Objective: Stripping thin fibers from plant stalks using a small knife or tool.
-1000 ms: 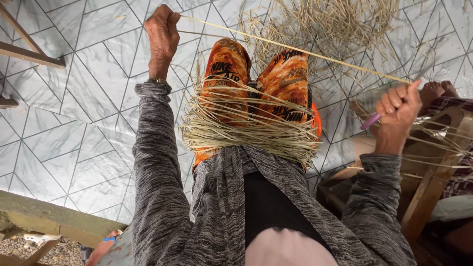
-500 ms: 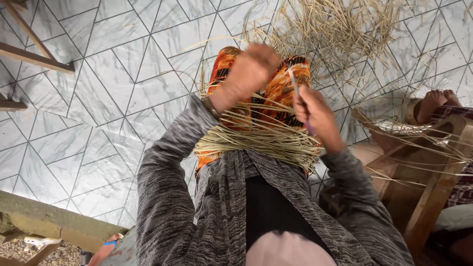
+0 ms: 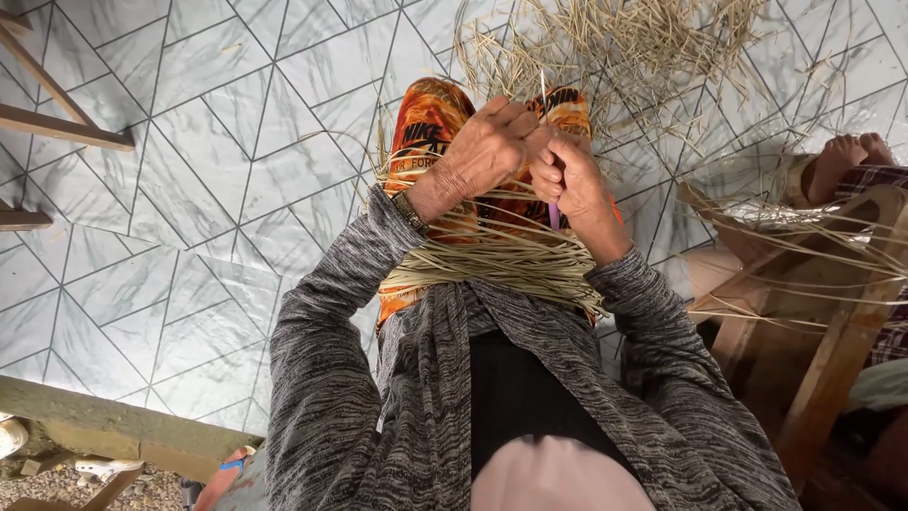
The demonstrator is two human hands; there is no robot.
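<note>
A thin pale straw strand (image 3: 542, 95) stands nearly upright between the two hands, over the person's lap, its top end pointing toward the far side of the scene. The left hand (image 3: 487, 151) is closed around the strand, fingers curled and pressed against the right hand (image 3: 567, 185). The right hand is clamped on a slim purple tool (image 3: 553, 216), whose lower end shows below the fist; its fingertips also meet the strand beside the left hand.

Just beneath the hands, a thick bundle of straw (image 3: 492, 265) lies across the lap from left to right, resting on orange patterned trousers (image 3: 426, 123). A watch band (image 3: 410, 210) sits on the left wrist, at the cuff of a grey knitted cardigan (image 3: 331, 360).

On the far side, loose straw (image 3: 643, 38) is scattered in a heap over the pale tiled floor (image 3: 189, 189). To the right stands a wooden stool (image 3: 813, 331) with long straw strands draped over it, and another person's bare foot (image 3: 846, 156) rests near it. Wooden slats (image 3: 57, 123) show at the left edge.
</note>
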